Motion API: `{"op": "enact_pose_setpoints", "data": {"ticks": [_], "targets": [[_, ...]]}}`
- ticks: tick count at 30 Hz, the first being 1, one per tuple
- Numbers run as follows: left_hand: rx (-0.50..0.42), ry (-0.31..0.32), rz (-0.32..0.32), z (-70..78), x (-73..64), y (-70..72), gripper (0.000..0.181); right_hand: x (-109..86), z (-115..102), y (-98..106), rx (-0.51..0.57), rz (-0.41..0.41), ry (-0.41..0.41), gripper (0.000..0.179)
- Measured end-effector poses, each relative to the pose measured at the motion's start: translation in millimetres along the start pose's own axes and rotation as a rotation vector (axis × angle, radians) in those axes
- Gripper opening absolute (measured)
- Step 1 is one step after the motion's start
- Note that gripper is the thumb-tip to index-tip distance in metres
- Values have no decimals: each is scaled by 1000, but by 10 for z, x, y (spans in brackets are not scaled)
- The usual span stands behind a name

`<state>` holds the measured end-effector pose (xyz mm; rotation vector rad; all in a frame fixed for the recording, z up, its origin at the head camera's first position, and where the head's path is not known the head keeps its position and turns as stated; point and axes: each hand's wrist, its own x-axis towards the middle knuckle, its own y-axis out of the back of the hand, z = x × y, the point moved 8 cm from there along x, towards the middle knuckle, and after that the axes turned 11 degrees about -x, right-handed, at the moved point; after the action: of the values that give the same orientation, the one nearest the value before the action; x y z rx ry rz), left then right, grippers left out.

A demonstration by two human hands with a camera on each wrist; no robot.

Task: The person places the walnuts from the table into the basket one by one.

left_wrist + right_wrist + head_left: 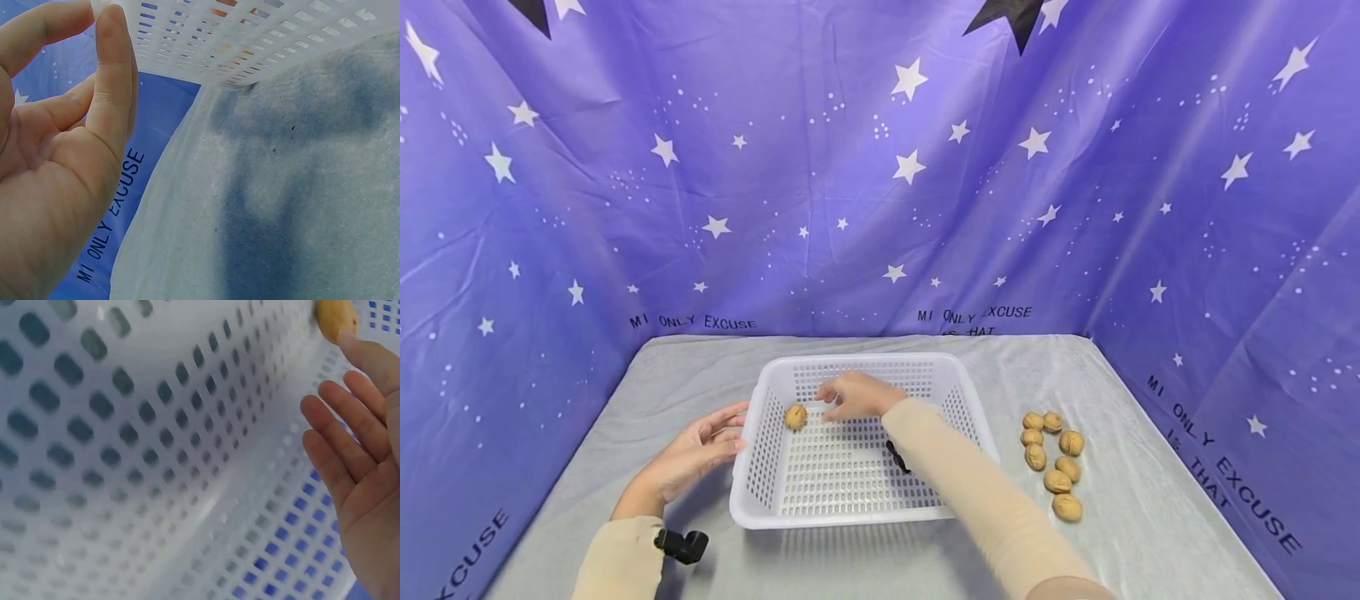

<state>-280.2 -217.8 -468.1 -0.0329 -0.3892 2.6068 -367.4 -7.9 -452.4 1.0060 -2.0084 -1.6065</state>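
A white plastic basket [857,522] with perforated walls stands on the cloth-covered table. At its left side, my left hand [688,454] rests its fingertips and thumb against the outside of the rim; the left wrist view shows the thumb [114,44] up against it. One walnut [796,417] lies on the basket's floor near the left wall. My right hand [861,395] reaches inside, just right of that walnut, holding nothing. In the right wrist view its fingers [337,415] are loosely spread and the thumb tip overlaps the walnut [337,319].
Several walnuts [1057,481] lie in a loose cluster on the grey cloth [1120,533] right of the basket. A purple star-printed curtain [820,167] encloses the table at the back and sides. Black cameras [683,546] are strapped at the wrists.
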Motion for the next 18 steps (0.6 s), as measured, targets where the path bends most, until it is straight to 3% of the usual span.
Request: {"op": "enact_pose_setpoints", "data": {"ticks": [9,18], "targets": [[20,0,22,-9,-6,22,70,-278,79,363,-30,-12,18,40],[23,-3,37,-18,20,26,70,-707,303,685,-51,54,16,37]]}}
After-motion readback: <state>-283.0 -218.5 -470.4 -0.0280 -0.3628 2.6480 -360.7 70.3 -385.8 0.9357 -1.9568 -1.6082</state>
